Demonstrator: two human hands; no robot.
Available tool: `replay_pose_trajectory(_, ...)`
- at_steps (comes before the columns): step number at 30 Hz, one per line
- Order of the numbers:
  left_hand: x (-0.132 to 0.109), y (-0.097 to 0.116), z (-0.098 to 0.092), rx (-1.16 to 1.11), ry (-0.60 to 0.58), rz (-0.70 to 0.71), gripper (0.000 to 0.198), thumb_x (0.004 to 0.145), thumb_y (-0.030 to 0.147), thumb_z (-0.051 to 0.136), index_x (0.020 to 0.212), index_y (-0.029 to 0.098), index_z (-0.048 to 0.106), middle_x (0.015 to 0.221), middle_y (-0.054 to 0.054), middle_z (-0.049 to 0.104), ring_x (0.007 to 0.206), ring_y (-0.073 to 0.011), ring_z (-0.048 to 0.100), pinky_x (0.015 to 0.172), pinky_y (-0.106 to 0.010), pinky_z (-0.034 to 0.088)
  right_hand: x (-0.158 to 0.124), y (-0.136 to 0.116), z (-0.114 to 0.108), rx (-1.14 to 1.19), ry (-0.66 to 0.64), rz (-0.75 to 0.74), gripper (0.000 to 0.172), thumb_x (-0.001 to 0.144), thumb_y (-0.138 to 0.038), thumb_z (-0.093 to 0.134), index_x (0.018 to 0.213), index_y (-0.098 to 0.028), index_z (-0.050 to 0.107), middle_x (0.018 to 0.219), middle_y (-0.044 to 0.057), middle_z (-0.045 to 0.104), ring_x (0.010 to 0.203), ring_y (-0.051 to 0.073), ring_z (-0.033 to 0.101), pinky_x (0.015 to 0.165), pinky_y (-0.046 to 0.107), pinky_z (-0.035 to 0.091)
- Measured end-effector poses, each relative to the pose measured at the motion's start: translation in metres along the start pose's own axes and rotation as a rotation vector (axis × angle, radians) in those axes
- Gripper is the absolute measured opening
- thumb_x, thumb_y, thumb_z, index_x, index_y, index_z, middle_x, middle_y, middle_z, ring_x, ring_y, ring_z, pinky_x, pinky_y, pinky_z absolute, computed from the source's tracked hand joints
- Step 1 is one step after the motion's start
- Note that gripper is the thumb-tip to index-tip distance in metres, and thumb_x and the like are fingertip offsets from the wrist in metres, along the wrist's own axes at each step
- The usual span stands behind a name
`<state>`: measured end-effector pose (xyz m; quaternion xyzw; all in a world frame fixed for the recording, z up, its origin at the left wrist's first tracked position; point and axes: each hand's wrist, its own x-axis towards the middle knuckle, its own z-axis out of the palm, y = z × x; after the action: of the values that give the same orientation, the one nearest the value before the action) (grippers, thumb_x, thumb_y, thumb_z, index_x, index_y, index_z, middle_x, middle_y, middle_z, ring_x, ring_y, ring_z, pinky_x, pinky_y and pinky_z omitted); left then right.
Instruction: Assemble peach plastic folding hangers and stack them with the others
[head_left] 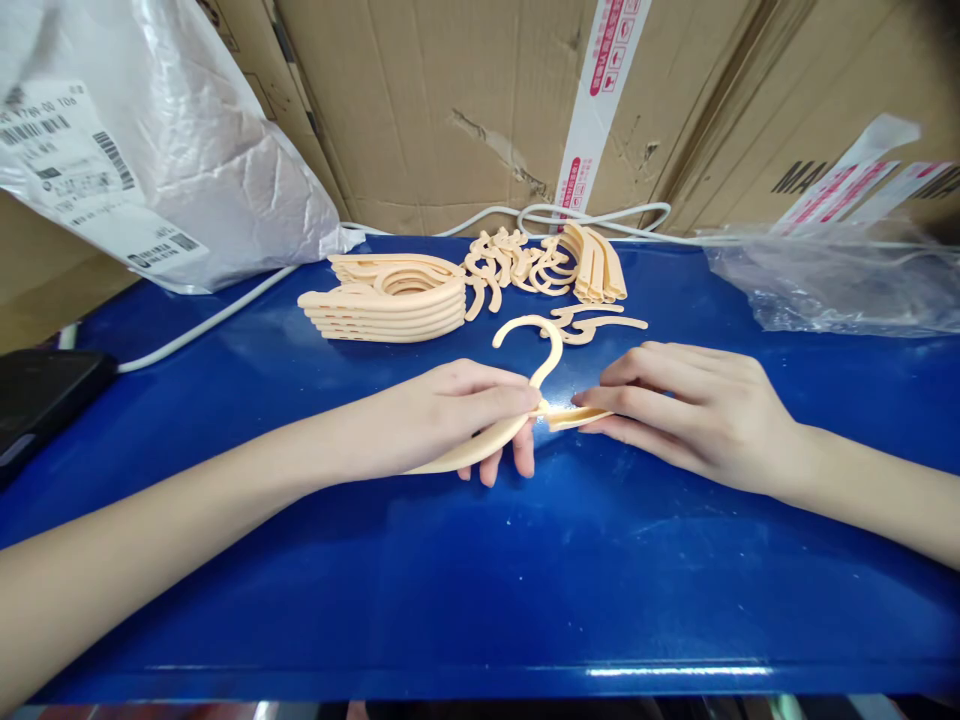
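At the middle of the blue surface (480,580), a person's left hand (457,410) is closed around a peach plastic hanger half (450,462) with its hook (536,345). The right hand (690,410) pinches a second arm piece (574,417), its end touching below the hook. This looks like the joining step, and seating the pieces would call for lined-up ends. Stacked hangers (390,300) lie near the far edge.

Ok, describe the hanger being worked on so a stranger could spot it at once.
Look at the blue table in front of the cardboard boxes, then at the two bare hands near its middle. Pinched between the left hand and right hand is a peach plastic hanger. Unlike the stack of arms and loose hooks behind, it alone is held.
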<state>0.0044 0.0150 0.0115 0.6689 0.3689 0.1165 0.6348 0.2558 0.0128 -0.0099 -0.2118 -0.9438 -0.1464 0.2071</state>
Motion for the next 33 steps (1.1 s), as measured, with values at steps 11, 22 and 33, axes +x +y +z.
replay_pose_trajectory(11, -0.0003, 0.0040, 0.0036, 0.055, 0.183, -0.062, 0.032, 0.093, 0.037, 0.047, 0.079, 0.017, 0.067, 0.081, 0.000, 0.069, 0.034, -0.0043, 0.049, 0.029, -0.013, 0.036, -0.0008, -0.0004, -0.0006, 0.060, -0.050, 0.033, 0.015, 0.095, -0.029, 0.056, 0.102, -0.018, 0.063, 0.086, 0.003, 0.068, 0.071, 0.015, 0.062, 0.061, 0.028, 0.045)
replay_pose_trajectory(22, 0.0008, -0.0005, -0.0022, -0.126, 0.051, -0.010, 0.021, 0.093, 0.030, 0.056, 0.100, 0.020, 0.073, 0.059, 0.004, 0.061, 0.055, -0.0083, 0.064, 0.047, -0.011, 0.051, -0.0018, -0.0005, 0.0004, -0.018, 0.005, 0.017, 0.013, 0.094, -0.028, 0.058, 0.102, -0.018, 0.062, 0.085, 0.001, 0.066, 0.072, 0.013, 0.061, 0.063, 0.025, 0.046)
replay_pose_trajectory(33, 0.0023, -0.0030, 0.0004, -0.186, 0.077, -0.009, 0.020, 0.091, 0.026, 0.060, 0.107, 0.021, 0.072, 0.066, 0.003, 0.066, 0.059, -0.0091, 0.067, 0.049, -0.012, 0.054, 0.0006, -0.0021, -0.0016, 0.018, 0.013, 0.025, 0.011, 0.095, -0.028, 0.056, 0.098, -0.017, 0.061, 0.081, 0.002, 0.066, 0.068, 0.012, 0.059, 0.062, 0.024, 0.045)
